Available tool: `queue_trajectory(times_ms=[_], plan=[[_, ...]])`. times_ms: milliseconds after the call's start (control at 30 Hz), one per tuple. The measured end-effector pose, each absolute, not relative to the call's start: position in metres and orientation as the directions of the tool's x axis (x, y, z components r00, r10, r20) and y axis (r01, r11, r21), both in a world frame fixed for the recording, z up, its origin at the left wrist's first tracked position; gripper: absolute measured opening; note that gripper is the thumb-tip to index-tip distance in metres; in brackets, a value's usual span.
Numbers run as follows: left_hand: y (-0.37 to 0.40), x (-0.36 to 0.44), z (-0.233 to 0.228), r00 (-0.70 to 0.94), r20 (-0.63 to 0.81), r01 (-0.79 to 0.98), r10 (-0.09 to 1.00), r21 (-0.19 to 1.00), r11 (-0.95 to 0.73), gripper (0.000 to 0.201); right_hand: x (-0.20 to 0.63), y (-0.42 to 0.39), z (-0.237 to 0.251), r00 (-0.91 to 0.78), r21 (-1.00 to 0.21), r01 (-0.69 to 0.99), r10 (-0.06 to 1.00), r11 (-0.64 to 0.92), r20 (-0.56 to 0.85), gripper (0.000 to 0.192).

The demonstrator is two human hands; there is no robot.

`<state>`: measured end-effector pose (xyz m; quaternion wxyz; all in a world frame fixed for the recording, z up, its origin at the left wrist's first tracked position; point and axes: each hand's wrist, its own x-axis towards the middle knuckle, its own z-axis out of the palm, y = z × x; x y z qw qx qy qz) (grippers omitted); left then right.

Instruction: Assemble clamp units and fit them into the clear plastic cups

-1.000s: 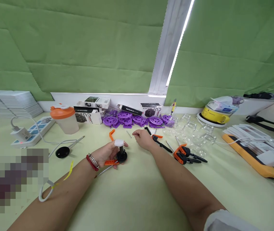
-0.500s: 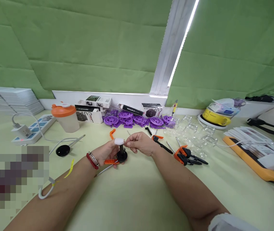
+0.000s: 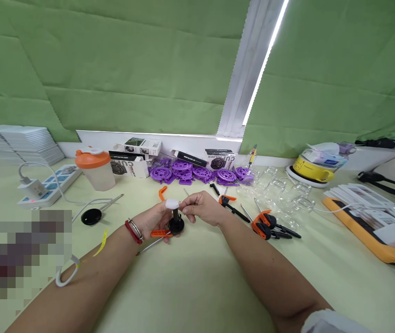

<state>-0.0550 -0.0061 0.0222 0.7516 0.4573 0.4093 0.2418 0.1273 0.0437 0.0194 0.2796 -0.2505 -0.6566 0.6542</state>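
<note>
My left hand [image 3: 153, 221] is closed around a black and orange tool [image 3: 175, 225]. A round black base shows at the tool's lower end, an orange piece [image 3: 160, 233] sticks out to the left, and a thin metal rod [image 3: 152, 245] slants down below the hand. Something white [image 3: 172, 204], perhaps a wrap on the thumb, covers the top of the grip. Just right of it, the fingers of my right hand [image 3: 199, 207] are pinched together against the tool's upper end. Whatever lies between those fingertips is too small to make out.
Similar orange and black tools [image 3: 266, 224] lie to the right, with clear plastic pieces [image 3: 275, 188] behind them. Purple wheel-shaped parts [image 3: 202, 174] and boxes [image 3: 129, 167] line the back. Left are a shaker bottle [image 3: 96, 171], power strip [image 3: 49, 189] and black disc [image 3: 91, 216].
</note>
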Motion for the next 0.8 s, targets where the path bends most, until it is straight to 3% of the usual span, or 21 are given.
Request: queue_trajectory(times_ms=[233, 433, 800], plan=[[-0.0076, -0.0548, 0.0209, 0.523, -0.408, -0.007, 0.748, 0.876, 0.483, 0.044, 0.1201, 0.0431, 0.0116, -0.724, -0.972, -0.094, 0.655, 0.216, 0.216, 0.016], [-0.007, -0.0541, 0.0202, 0.504, -0.439, 0.028, 0.744, 0.869, 0.494, 0.045, 0.122, 0.0439, 0.0129, -0.75, -0.952, -0.047, 0.619, 0.302, 0.233, 0.017], [-0.0115, -0.0493, 0.0273, 0.482, -0.435, 0.041, 0.76, 0.878, 0.477, 0.044, 0.1215, 0.0458, 0.0088, -0.785, -0.971, -0.053, 0.591, 0.232, 0.184, 0.025]])
